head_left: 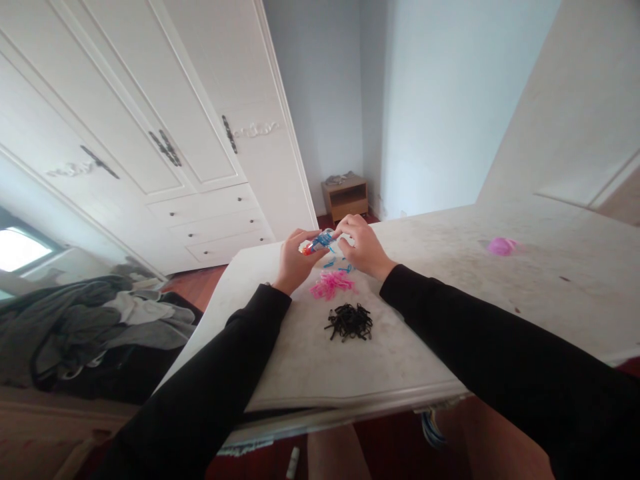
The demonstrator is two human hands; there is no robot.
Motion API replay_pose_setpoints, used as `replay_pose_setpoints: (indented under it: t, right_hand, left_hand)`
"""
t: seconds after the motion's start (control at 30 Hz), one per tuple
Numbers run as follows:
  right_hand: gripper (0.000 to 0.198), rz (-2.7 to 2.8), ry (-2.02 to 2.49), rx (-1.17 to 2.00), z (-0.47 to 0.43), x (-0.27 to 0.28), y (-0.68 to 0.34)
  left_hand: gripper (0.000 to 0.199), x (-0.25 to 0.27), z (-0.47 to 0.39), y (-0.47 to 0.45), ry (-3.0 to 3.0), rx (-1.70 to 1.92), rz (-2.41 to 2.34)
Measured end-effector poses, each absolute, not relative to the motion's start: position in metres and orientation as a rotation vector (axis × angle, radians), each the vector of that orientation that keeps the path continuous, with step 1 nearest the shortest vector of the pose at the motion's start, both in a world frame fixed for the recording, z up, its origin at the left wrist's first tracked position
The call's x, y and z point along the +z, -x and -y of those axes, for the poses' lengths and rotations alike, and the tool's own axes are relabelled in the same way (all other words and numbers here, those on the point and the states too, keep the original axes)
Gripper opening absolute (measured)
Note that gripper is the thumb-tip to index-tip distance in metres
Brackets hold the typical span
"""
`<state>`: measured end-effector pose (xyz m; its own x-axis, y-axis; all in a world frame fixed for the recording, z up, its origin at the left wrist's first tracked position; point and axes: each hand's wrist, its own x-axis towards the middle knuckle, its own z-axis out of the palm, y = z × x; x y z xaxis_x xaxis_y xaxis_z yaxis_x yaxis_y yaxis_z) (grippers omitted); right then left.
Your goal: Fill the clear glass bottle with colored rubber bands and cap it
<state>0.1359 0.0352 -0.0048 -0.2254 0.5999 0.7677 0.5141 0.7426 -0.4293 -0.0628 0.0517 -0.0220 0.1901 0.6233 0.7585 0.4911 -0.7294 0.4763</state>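
My left hand [299, 257] is closed around a small clear container [320, 241] with blue pieces and some red and orange ones showing through it. It is held tilted above the table. My right hand [357, 241] is at the container's right end, fingers bent and drawn together; what they pinch is too small to make out. Several blue bands [345, 265] lie scattered on the table below the hands. Nearer to me is a heap of pink bands [331, 285], and closer still a heap of black bands [350, 322], apart from the pink one.
The pale table [400, 360] has its front edge close to my body. A pink-purple round object [502, 246] lies far right on it. Dark clothes [90, 327] are piled left of the table. Beyond stand a white wardrobe [200, 93] and a small wooden nightstand [346, 198].
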Motion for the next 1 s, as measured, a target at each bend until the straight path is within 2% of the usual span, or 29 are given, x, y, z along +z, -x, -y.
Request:
replay_pose_setpoints:
  t: [0.3, 0.5, 0.87, 1.0]
  right_hand:
    - [0.043, 2.11, 0.961, 0.162, -0.034, -0.012, -0.137]
    - [0.042, 2.27, 1.12, 0.228, -0.024, -0.003, -0.136]
    - [0.027, 2.02, 0.936, 0.057, -0.027, 0.001, -0.142]
    - [0.031, 2.139, 0.973, 0.052, -0.025, -0.001, -0.141]
  left_hand:
    - [0.032, -0.021, -0.05, 0.063, -2.389, 1.546, -0.996]
    - [0.034, -0.018, -0.041, 0.059, -2.511, 1.451, -0.862]
    - [0.031, -0.014, -0.041, 0.061, -2.428, 1.512, -0.97]
    - [0.032, -0.014, -0.04, 0.061, -2.431, 1.491, -0.969]
